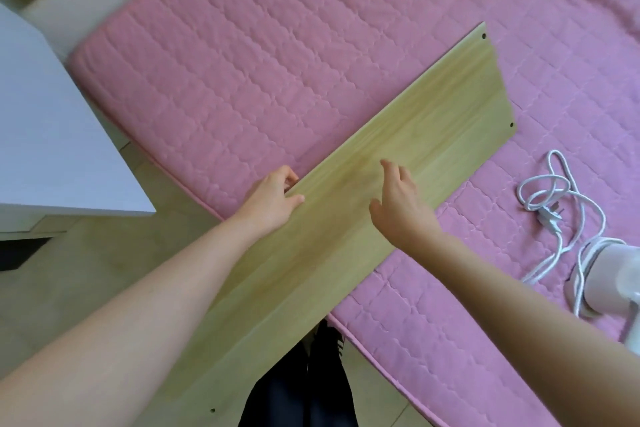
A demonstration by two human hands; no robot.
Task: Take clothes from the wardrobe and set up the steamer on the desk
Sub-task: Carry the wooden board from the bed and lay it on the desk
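Your left hand (273,199) grips the wooden board's (374,177) near long edge, thumb on top, fingers curled under. Your right hand (403,204) hovers over the board w/ fingers loosely spread, holding nothing. Steamer (609,279) & its cord (554,198) lie on the pink mattress (277,62), right of the board. Grip both edges before lifting; keep it level.

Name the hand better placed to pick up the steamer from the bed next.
Right. The steamer and its white cord lie on the pink bed at the right, and the right hand looks free above the wooden board, while the left hand holds the board's edge.
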